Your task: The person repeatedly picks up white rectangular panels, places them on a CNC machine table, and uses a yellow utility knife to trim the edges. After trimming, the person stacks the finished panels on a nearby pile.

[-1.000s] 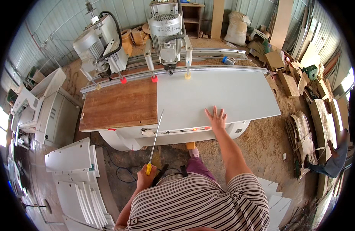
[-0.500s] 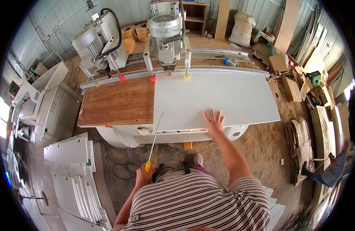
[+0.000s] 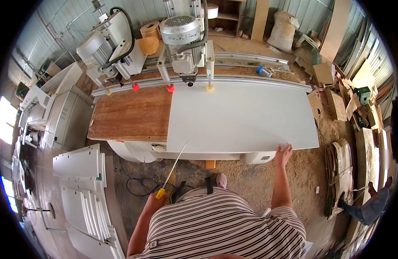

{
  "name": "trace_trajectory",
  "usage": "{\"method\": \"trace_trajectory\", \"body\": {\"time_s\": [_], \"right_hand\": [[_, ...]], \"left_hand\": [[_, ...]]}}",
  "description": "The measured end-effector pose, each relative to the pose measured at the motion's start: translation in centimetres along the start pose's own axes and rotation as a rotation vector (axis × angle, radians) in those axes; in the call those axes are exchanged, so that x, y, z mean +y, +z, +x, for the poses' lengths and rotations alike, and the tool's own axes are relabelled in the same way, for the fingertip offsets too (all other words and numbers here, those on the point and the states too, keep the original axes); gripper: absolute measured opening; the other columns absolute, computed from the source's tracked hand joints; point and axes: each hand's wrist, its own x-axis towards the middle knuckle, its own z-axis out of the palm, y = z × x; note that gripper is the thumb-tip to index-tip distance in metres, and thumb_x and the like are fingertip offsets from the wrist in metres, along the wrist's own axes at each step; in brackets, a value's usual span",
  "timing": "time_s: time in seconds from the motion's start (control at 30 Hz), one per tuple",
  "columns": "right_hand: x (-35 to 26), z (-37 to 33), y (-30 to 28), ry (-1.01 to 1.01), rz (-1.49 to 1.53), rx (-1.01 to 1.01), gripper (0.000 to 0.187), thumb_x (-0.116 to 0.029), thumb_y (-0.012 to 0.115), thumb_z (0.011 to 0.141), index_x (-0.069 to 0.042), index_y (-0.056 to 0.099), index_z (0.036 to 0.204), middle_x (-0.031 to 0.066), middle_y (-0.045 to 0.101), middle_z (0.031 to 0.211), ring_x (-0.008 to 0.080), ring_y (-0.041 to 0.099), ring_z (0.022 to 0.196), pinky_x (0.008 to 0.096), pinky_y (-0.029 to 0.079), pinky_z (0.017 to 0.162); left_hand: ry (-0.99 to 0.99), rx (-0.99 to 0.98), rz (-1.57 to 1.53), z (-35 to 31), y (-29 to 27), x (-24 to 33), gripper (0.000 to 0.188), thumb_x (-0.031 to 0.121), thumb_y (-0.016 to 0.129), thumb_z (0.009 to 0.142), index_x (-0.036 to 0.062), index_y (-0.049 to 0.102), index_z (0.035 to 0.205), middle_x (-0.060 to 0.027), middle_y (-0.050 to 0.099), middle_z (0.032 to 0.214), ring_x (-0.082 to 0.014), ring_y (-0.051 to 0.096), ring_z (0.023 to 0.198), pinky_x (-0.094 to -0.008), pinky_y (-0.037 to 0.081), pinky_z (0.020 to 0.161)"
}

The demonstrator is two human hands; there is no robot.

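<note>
My left hand (image 3: 156, 199) is closed round the yellow handle of a tool (image 3: 161, 193) with a long thin metal rod. The rod points up and away, its tip in front of the near left corner of a large pale grey panel (image 3: 242, 112). That panel lies on the boring machine's bed, its front edge jutting toward me. At this edge, near the right end, my right hand (image 3: 284, 154) has hold of the panel. Some of its fingers show over the top face; whatever is underneath is hidden.
Left of the panel is a brown wooden board (image 3: 130, 112). Two drill heads, one with a grey motor (image 3: 181, 31), stand over the far side. White panels (image 3: 78, 164) are stacked at lower left; a black hose (image 3: 136, 187) lies on the floor. At far right is another person (image 3: 371, 207).
My right hand has moved from flat on the panel to its front edge, further right. The panel has shifted toward me. My left hand, still holding the tool, has dropped slightly.
</note>
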Motion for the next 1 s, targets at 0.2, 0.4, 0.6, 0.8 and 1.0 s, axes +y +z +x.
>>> {"method": "trace_trajectory", "body": {"time_s": [0.2,0.4,0.6,0.8,1.0], "right_hand": [[13.6,7.8,3.7,0.221,0.135,0.246,0.051,-0.027,0.064,0.085,0.001,0.045,0.122,0.0181,0.059,0.104,0.0366,0.059,0.089,0.0418,0.05,0.078],[10.0,8.9,2.9,0.781,1.046,-0.241,0.036,-0.038,0.058,0.09,-0.008,0.053,0.109,0.0084,0.06,0.088,0.0212,0.061,0.073,0.0328,0.051,0.056],[10.2,9.0,2.5,0.89,1.214,-0.242,0.036,-0.038,0.059,0.09,-0.01,0.053,0.111,0.0067,0.06,0.087,0.0209,0.059,0.072,0.0347,0.053,0.059],[12.3,9.8,3.7,0.913,1.232,-0.289,0.034,-0.041,0.06,0.088,-0.01,0.057,0.103,0.0045,0.06,0.082,0.0168,0.058,0.069,0.0299,0.053,0.057],[9.5,4.3,3.4,0.898,1.275,-0.386,0.033,-0.037,0.058,0.09,-0.008,0.057,0.104,0.0071,0.06,0.086,0.0197,0.059,0.073,0.0348,0.056,0.065]], "left_hand": [[-0.233,0.35,-0.636,0.6,-1.5,1.9,0.014,0.022,0.061,0.09,0.0099,0.057,0.083,0.0054,0.047,0.059,-0.0033,0.041,0.047,-0.0214,0.034,0.041],[-0.167,0.213,-0.552,0.5,0.7,4.9,0.019,0.025,0.062,0.09,0.0065,0.057,0.09,0.0025,0.048,0.062,-0.0076,0.045,0.052,-0.0237,0.04,0.049],[-0.232,0.26,-0.621,1.7,1.5,4.6,0.018,0.022,0.061,0.09,0.0043,0.057,0.091,0.0005,0.051,0.07,-0.0092,0.049,0.057,-0.0254,0.046,0.056],[-0.219,0.227,-0.64,2.0,1.8,4.6,0.016,0.02,0.061,0.089,0.0045,0.058,0.092,0.0009,0.05,0.068,-0.0089,0.049,0.058,-0.0251,0.045,0.056],[-0.249,0.12,-0.516,2.0,1.4,4.3,0.016,0.021,0.061,0.089,0.0054,0.057,0.088,0.0018,0.05,0.067,-0.0074,0.048,0.056,-0.024,0.042,0.052]]}}
